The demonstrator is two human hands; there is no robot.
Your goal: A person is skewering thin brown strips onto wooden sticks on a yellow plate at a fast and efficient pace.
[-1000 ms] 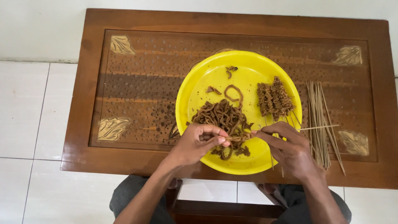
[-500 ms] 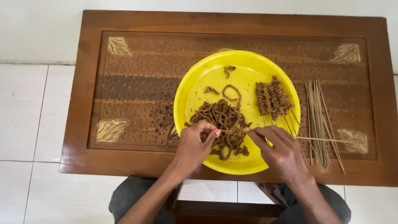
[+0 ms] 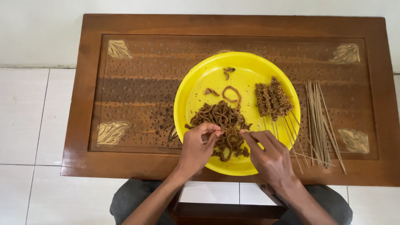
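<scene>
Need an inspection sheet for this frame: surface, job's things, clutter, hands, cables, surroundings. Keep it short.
Surface: wooden table with a dotted inlay and leaf motifs at the corners.
Job's things: yellow basin holds a pile of brown strips and a few filled skewers at its right side.
Clutter: bundle of bare skewers on the table right of the basin; loose scraps at the basin's far side.
Hands: left hand pinches strips at the pile; right hand holds a thin skewer beside it.
Cables: nothing seen.
Surroundings: white tiled floor, pale wall beyond the table.
</scene>
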